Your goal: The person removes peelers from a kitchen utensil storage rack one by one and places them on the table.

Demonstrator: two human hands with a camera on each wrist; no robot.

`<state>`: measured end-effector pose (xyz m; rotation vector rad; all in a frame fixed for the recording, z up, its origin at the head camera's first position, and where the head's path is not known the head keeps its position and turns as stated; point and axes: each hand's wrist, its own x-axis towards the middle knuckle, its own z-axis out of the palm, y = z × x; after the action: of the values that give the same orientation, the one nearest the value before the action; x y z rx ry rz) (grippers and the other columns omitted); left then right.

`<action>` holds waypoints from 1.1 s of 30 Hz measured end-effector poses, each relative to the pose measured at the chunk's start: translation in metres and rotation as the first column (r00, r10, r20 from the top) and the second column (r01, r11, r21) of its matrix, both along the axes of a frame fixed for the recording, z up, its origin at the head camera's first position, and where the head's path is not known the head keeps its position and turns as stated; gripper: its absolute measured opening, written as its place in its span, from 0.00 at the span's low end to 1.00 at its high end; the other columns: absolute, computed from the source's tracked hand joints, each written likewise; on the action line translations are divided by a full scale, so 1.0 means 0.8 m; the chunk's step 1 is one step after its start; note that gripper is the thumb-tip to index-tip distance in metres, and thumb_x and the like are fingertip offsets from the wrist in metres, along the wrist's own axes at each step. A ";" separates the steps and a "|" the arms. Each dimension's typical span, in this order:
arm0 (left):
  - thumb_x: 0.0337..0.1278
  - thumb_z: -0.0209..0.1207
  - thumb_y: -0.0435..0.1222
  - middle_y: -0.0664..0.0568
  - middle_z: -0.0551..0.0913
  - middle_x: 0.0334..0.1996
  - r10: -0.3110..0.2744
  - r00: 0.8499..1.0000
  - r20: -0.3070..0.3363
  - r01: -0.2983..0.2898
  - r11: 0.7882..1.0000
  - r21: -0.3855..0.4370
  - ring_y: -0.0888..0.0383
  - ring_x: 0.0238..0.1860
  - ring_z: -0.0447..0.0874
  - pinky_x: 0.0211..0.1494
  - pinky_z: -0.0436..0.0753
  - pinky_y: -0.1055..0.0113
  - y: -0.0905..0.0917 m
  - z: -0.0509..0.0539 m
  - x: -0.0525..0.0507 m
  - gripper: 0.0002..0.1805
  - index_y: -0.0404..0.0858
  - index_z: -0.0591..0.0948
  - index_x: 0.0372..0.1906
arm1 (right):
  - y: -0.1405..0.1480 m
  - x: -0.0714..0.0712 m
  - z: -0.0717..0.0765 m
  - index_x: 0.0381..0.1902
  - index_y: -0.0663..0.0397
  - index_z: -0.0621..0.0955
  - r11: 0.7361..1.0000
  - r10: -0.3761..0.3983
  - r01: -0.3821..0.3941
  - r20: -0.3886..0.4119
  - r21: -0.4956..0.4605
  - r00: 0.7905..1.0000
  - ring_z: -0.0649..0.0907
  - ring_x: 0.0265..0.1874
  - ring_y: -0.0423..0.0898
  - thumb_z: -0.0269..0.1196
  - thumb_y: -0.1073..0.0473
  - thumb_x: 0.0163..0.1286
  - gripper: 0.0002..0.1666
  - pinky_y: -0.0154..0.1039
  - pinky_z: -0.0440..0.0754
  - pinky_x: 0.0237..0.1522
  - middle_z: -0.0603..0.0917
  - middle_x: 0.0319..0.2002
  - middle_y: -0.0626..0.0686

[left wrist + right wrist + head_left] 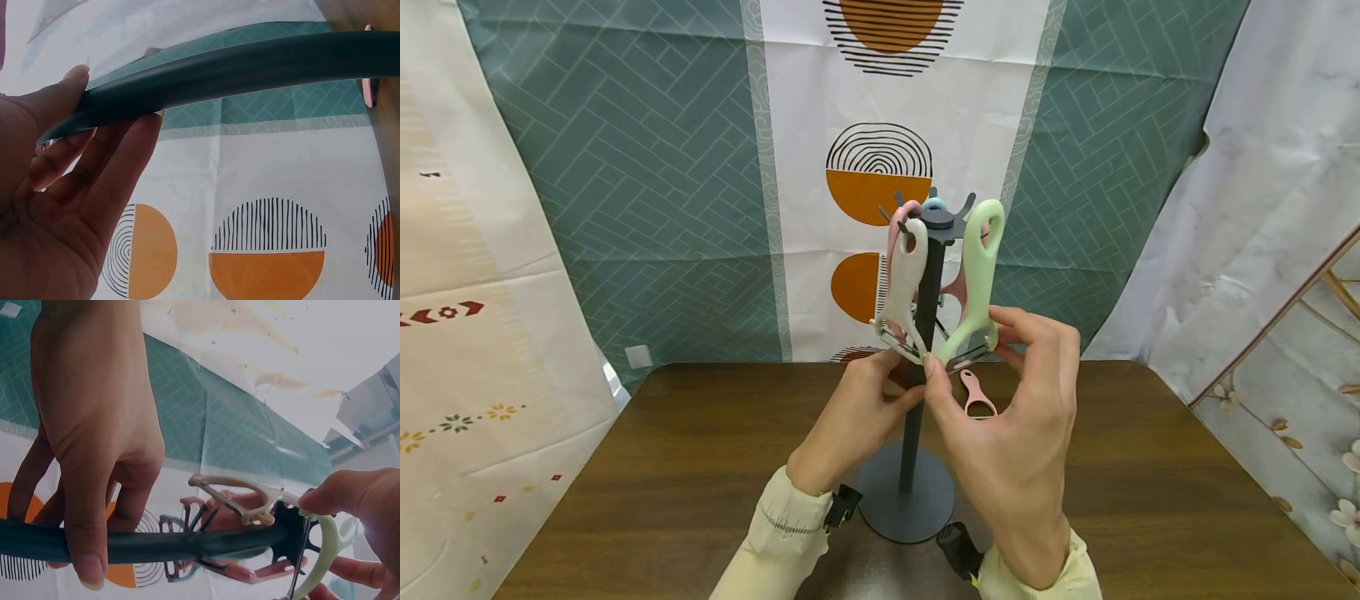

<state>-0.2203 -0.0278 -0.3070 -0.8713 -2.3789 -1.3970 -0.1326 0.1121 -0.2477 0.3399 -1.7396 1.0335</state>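
Note:
A dark stand with a round base [906, 500] and hooks on top holds several peelers. My left hand [857, 412] grips its pole [250, 67] between thumb and fingers, below the peelers. My right hand [1018, 425] pinches the blade end of a light green peeler [979, 267], whose looped handle is up at a right-hand hook. In the right wrist view the thumb lies on the end of the green peeler [325, 556]. A white peeler [904, 279] hangs just left of the pole, a pink one [895, 229] behind it. Blue and dark pink ones are partly hidden.
A pink peeler [973, 387] lies on the brown wooden table [700, 467], behind my right hand. Patterned cloth [655, 167] hangs behind the table, with more cloth on both sides. A bamboo-like frame [1277, 312] shows at the far right.

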 end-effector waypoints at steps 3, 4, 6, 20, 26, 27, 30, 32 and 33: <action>0.62 0.69 0.34 0.52 0.87 0.39 -0.001 1.000 0.015 0.001 1.000 0.004 0.63 0.38 0.87 0.43 0.88 0.73 0.001 0.001 0.000 0.16 0.40 0.82 0.53 | 0.003 -0.001 0.001 0.60 0.61 0.77 1.000 -0.002 0.002 0.007 -0.010 1.000 0.75 0.51 0.47 0.76 0.64 0.54 0.34 0.30 0.79 0.55 0.76 0.52 0.62; 0.62 0.69 0.34 0.52 0.87 0.38 -0.004 1.000 0.015 0.004 1.000 0.006 0.62 0.38 0.87 0.43 0.88 0.73 0.001 0.001 0.000 0.16 0.39 0.82 0.53 | 0.003 -0.002 0.001 0.60 0.61 0.77 1.000 -0.003 0.003 0.008 -0.015 1.000 0.75 0.50 0.47 0.76 0.64 0.54 0.34 0.30 0.79 0.55 0.76 0.52 0.62; 0.62 0.69 0.35 0.52 0.86 0.36 -0.007 1.000 0.017 0.007 1.000 0.011 0.63 0.37 0.86 0.42 0.88 0.73 0.001 0.001 -0.001 0.15 0.39 0.82 0.52 | 0.005 -0.003 0.001 0.59 0.60 0.78 1.000 -0.004 0.004 0.011 -0.026 1.000 0.75 0.50 0.46 0.76 0.64 0.54 0.34 0.30 0.79 0.55 0.76 0.51 0.61; 0.60 0.70 0.35 0.54 0.87 0.35 -0.029 0.999 0.033 0.027 0.999 0.046 0.63 0.37 0.88 0.43 0.89 0.71 0.000 0.000 0.001 0.14 0.40 0.81 0.49 | 0.016 -0.008 0.003 0.60 0.60 0.78 0.999 -0.032 0.033 0.044 -0.036 0.999 0.76 0.49 0.46 0.76 0.65 0.53 0.35 0.28 0.79 0.55 0.76 0.51 0.62; 0.60 0.70 0.35 0.55 0.87 0.35 -0.028 0.998 0.051 0.025 0.999 0.045 0.63 0.38 0.88 0.43 0.89 0.71 0.000 0.000 0.003 0.14 0.41 0.81 0.49 | 0.020 -0.009 0.003 0.60 0.60 0.78 0.998 -0.042 0.045 0.062 -0.039 0.997 0.76 0.50 0.44 0.76 0.63 0.54 0.34 0.28 0.79 0.54 0.76 0.50 0.61; 0.60 0.70 0.35 0.55 0.87 0.35 -0.028 0.998 0.054 0.026 0.999 0.046 0.63 0.38 0.88 0.43 0.89 0.71 0.000 0.000 0.003 0.14 0.41 0.81 0.49 | 0.021 -0.010 0.003 0.60 0.61 0.78 0.998 -0.042 0.044 0.062 -0.039 0.997 0.76 0.50 0.44 0.76 0.63 0.54 0.34 0.28 0.79 0.54 0.76 0.50 0.61; 0.60 0.70 0.35 0.55 0.87 0.36 -0.026 0.998 0.050 0.024 0.999 0.043 0.64 0.39 0.88 0.44 0.89 0.71 0.000 0.001 0.003 0.14 0.41 0.81 0.50 | 0.024 -0.010 0.003 0.60 0.62 0.77 0.998 -0.045 0.048 0.070 -0.035 0.996 0.76 0.50 0.44 0.76 0.62 0.55 0.35 0.28 0.80 0.54 0.75 0.50 0.62; 0.60 0.70 0.35 0.55 0.87 0.36 -0.023 0.999 0.047 0.021 0.999 0.042 0.64 0.39 0.87 0.44 0.89 0.71 0.001 0.001 0.003 0.15 0.41 0.81 0.50 | 0.026 -0.011 0.003 0.60 0.63 0.77 0.998 -0.047 0.049 0.082 -0.028 0.995 0.76 0.51 0.44 0.76 0.62 0.55 0.35 0.28 0.80 0.54 0.74 0.51 0.63; 0.60 0.70 0.35 0.55 0.87 0.36 -0.021 0.999 0.046 0.019 0.999 0.041 0.64 0.39 0.87 0.44 0.89 0.71 0.001 0.001 0.003 0.15 0.41 0.81 0.50 | 0.027 -0.011 0.003 0.60 0.63 0.77 0.998 -0.049 0.051 0.090 -0.025 0.995 0.76 0.51 0.43 0.77 0.62 0.55 0.36 0.28 0.80 0.55 0.74 0.51 0.63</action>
<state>-0.2176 -0.0274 -0.3064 -0.8641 -2.3727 -1.4838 -0.1418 0.1335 -0.2456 0.2353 -1.8030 1.0489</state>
